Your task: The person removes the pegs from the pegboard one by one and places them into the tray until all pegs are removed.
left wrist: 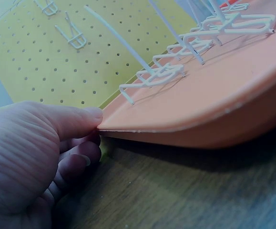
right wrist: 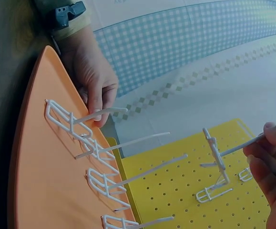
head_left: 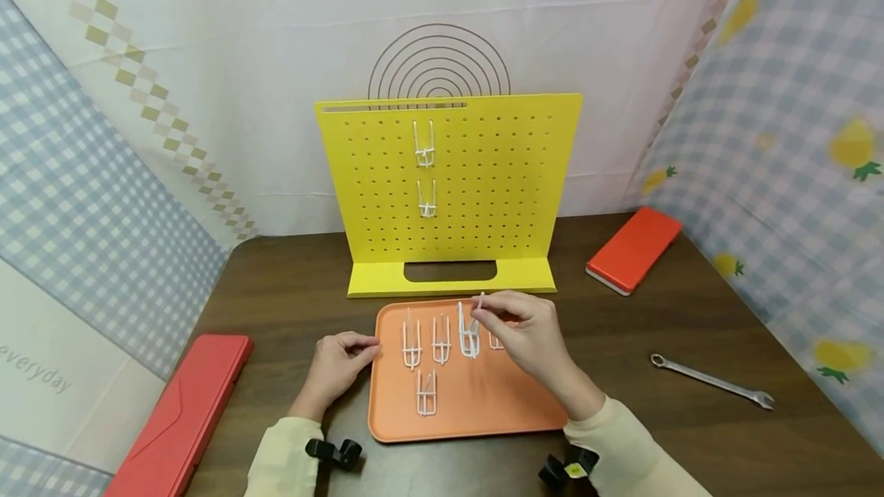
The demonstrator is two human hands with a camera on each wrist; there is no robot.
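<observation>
My right hand [head_left: 530, 334] pinches a white wire pegboard hook [right wrist: 215, 153] by its long prong, between thumb and fingertips. In the right wrist view, that hook hangs above the orange tray [head_left: 497, 409] with its wire frame away from the fingers. My left hand [head_left: 334, 368] grips the tray's left rim, thumb on top and the other fingers curled below, as the left wrist view shows. Several more white hooks [head_left: 427, 393] lie on the tray, their prongs pointing up. Behind it stands a yellow pegboard [head_left: 490, 175] with an upper hook [head_left: 424, 146] and a lower hook [head_left: 427, 202] mounted in one column.
A red box [head_left: 634, 250] lies at the back right of the wooden table [head_left: 290, 290]. In front of it is a combination wrench [head_left: 711, 382]. A long red case [head_left: 183, 413] sits at the left edge. Patterned cloth [head_left: 297, 37] hangs around the table.
</observation>
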